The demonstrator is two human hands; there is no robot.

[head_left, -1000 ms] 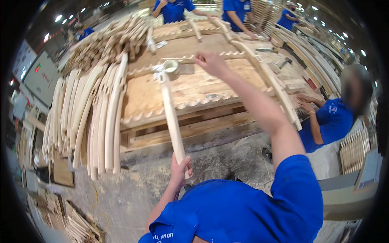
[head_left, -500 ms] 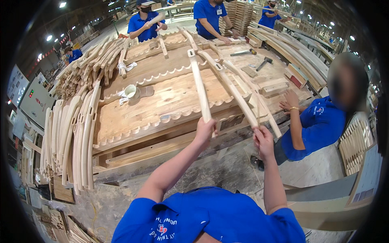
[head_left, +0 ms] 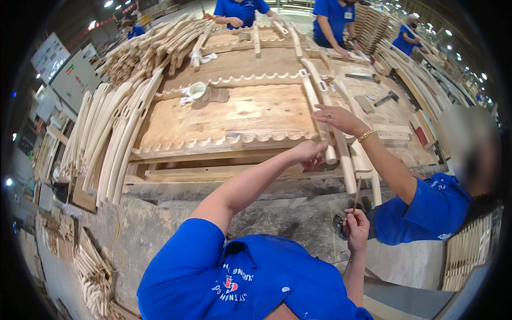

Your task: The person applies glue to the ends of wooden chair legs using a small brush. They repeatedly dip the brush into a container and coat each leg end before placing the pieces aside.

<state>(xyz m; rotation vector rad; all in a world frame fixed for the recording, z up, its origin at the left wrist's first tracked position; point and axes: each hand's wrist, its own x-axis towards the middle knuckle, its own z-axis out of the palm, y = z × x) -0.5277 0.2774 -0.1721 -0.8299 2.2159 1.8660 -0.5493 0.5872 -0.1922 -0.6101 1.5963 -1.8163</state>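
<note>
I am looking over the wooden workbench (head_left: 224,114), where my left hand (head_left: 309,153) is gripping the lower end of a long curved wooden piece (head_left: 318,114) lying across it; my right hand (head_left: 356,228) is pinching a thin stick (head_left: 356,194) upright.

My one view comes from a camera on my head, looking down and forward over my own blue shirt (head_left: 250,282) and forearms, which rise from the lower edge. It faces the wooden counter (head_left: 229,117) ahead of me, close enough that my hands fill the middle, while the far rows of workers sit small near the top. The fisheye lens bends straight edges toward a dark round rim; no second view is here to share anything.
</note>
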